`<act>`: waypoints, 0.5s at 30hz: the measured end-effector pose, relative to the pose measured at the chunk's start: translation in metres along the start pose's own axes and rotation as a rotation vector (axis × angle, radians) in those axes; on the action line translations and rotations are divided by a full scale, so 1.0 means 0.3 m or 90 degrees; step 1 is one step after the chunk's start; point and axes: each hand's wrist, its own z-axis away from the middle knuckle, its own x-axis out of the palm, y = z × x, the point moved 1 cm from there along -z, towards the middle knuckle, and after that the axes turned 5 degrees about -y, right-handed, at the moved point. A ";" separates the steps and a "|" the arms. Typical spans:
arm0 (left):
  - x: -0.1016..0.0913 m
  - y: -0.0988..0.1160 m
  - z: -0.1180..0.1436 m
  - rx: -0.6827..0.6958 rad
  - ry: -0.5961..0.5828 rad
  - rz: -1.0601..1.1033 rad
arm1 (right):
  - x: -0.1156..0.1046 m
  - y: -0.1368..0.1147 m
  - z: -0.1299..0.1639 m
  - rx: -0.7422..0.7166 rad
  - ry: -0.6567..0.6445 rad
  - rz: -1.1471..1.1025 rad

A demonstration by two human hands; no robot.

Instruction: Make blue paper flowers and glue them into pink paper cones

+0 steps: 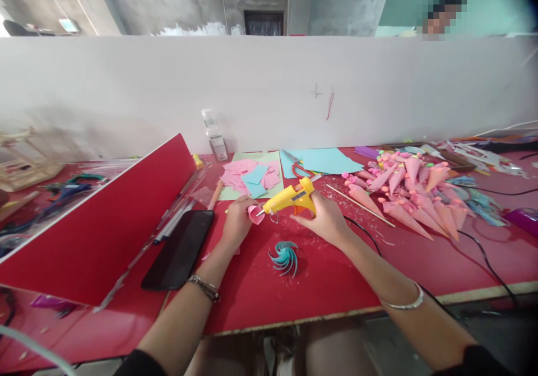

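My right hand (325, 217) is wrapped round the grip of a yellow glue gun (290, 196), its nozzle aimed left. In my left hand (239, 219) is a small curled piece of pink paper (255, 214), pinched between the fingers. The nozzle tip is at the paper's open end; whether it touches, I cannot tell. Below the glue gun, a teal paper pinwheel-like swirl (284, 257) lies on the red tabletop (252, 303). Thin strands and small scraps are scattered around it.
Pink and blue paper pieces (251, 175) lie beyond my hands, with scissors (301, 168) on blue sheets. Pink paper cones (409, 188) are heaped at right. A phone (179, 250) and a slanted red board (105, 224) stand left. A black cord (365, 230) runs right.
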 end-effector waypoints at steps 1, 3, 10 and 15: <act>0.000 -0.001 0.000 -0.001 -0.005 -0.006 | 0.002 0.000 0.001 -0.012 -0.001 0.012; 0.001 -0.003 0.000 -0.007 -0.015 -0.020 | 0.003 -0.003 0.003 -0.032 -0.007 0.031; -0.004 -0.014 0.005 -0.038 -0.035 -0.066 | 0.003 -0.013 0.002 -0.045 -0.033 0.096; -0.007 -0.016 0.004 -0.023 -0.023 -0.067 | 0.004 -0.014 0.001 -0.060 -0.027 0.130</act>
